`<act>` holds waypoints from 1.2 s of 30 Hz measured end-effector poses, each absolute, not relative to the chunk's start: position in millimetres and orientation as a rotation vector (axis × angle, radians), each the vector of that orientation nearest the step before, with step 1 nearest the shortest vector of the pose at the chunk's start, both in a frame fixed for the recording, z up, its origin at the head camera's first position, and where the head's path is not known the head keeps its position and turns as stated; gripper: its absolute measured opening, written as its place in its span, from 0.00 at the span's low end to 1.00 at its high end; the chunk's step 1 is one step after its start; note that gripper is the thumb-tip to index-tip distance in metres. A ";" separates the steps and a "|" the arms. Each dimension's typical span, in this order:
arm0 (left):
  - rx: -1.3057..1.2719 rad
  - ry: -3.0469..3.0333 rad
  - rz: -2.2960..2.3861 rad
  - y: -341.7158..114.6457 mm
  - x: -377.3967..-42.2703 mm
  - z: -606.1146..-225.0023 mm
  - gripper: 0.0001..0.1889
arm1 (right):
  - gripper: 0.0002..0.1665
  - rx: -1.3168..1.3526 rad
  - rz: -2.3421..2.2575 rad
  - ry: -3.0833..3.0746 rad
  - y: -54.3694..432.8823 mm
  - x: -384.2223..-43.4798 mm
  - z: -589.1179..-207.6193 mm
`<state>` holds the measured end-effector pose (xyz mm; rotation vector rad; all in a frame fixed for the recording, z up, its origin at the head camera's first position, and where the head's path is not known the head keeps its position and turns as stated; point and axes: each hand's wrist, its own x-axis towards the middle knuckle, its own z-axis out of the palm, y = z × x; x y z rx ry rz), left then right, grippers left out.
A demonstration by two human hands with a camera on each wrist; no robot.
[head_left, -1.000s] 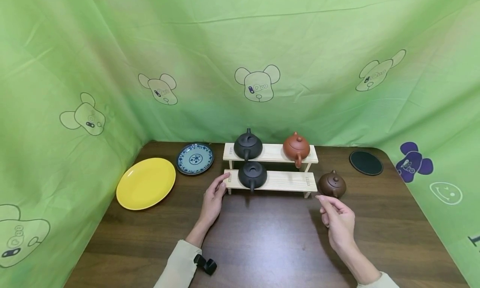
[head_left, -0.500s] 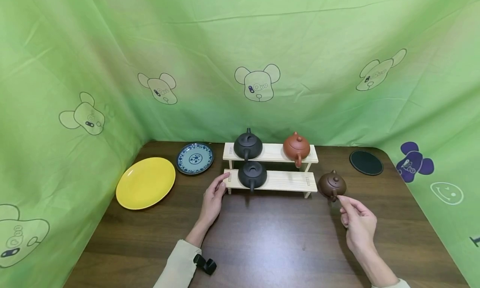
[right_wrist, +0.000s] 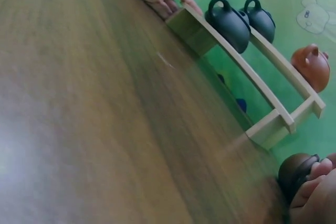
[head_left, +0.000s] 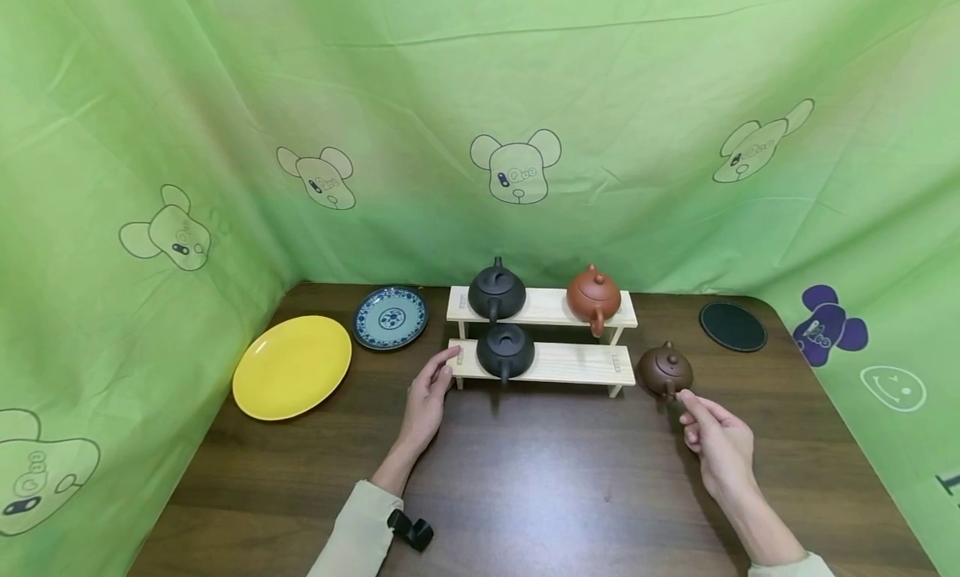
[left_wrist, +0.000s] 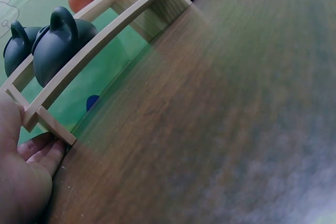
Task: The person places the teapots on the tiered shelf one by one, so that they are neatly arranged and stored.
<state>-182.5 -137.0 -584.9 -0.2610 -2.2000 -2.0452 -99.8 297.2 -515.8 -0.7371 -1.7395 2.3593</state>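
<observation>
My left hand (head_left: 425,406) holds the left end of the two-tier wooden stand (head_left: 562,363), its fingers around the corner and leg in the left wrist view. At the right, my right hand (head_left: 720,448) pinches the handle of a small dark brown teapot (head_left: 664,370), which stands on the table beside the stand's right end. On the lower shelf sits a black teapot (head_left: 505,349). The upper shelf bears another black teapot (head_left: 496,291) at the left and a reddish-orange teapot (head_left: 593,294) at the right. Each teapot on the stand has its handle toward me.
On the left of the brown wooden table (head_left: 525,477) lie a yellow plate (head_left: 292,368) and a blue patterned plate (head_left: 391,318). A dark round coaster (head_left: 732,326) lies at the back right. Green printed cloth (head_left: 420,77) encloses the back and sides.
My right hand has moved right from in front of the stand's end to the brown teapot's handle and now pinches it. My left hand stays at the stand.
</observation>
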 end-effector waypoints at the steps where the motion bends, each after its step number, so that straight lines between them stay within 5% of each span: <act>1: -0.259 -2.194 -2.050 -136.6 -182.3 -584.8 0.19 | 0.15 -0.739 2.360 -1.770 298.5 -100.5 -515.3; 8: -0.243 -2.198 -2.040 -135.7 -181.1 -582.1 0.19 | 0.21 -0.693 2.389 -1.897 302.5 -105.8 -511.6; 36: -0.216 -2.237 -2.038 -137.3 -182.4 -583.9 0.19 | 0.22 -0.587 2.445 -1.951 303.1 -113.3 -511.9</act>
